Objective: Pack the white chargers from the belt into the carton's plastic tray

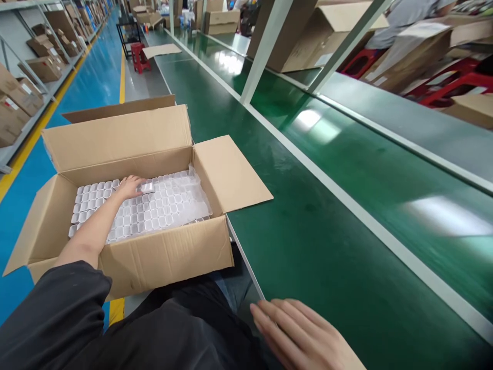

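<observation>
My left hand (130, 187) reaches into an open cardboard box (169, 252), its fingers closed on a small clear plastic container (147, 187). Beneath it, rows of small whitish square containers (154, 210) fill the box. A thin translucent plastic sheet (192, 198) lies crumpled over the containers on the box's right side. My right hand (304, 334) is at the lower right, over the near edge of the green table (327, 277). Its fingers are stretched out, and no object shows in it.
The box's right flap (233, 177) overhangs the green surface. White metal posts (265, 51) rise from its middle rail. A red stool (139, 57) stands beyond the box. Shelves (50, 77) with cartons line the left side; a large carton (311, 36) sits at the back.
</observation>
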{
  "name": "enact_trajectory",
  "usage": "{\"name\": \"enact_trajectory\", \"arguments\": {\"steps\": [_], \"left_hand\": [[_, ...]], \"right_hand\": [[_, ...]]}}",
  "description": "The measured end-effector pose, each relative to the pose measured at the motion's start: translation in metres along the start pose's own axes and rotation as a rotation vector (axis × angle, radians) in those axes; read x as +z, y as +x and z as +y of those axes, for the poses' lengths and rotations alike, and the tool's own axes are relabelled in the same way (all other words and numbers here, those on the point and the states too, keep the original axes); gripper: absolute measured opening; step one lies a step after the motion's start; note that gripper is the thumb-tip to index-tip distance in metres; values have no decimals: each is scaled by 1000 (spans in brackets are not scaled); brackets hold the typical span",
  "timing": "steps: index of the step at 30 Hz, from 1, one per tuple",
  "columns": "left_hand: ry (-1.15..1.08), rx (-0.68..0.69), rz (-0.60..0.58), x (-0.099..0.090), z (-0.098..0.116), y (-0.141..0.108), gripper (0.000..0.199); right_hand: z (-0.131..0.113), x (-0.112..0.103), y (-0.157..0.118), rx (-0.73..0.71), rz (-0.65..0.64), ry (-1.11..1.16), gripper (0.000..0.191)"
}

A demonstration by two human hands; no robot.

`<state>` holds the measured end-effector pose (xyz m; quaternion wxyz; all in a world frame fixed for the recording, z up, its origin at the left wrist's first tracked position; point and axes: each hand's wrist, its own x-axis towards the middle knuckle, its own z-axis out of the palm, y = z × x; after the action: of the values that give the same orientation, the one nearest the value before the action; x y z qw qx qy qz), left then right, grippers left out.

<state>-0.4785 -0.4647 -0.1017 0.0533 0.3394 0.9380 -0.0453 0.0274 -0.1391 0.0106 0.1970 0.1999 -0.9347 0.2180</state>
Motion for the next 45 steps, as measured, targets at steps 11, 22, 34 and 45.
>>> {"name": "enact_trajectory", "arguments": {"steps": [11, 22, 34, 45], "left_hand": [[-12, 30, -15, 1, 6, 25, 51], [-3, 10, -66, -1, -38, 13, 54], [168, -46, -121, -23, -48, -2, 53], [102, -81, -150, -24, -39, -10, 52]], "right_hand": [[59, 37, -25, 179, 140, -203, 19], [60, 38, -28, 190, 139, -194, 18], [59, 37, -27, 188, 141, -190, 18], [61, 38, -30, 190, 137, -202, 19]]}}
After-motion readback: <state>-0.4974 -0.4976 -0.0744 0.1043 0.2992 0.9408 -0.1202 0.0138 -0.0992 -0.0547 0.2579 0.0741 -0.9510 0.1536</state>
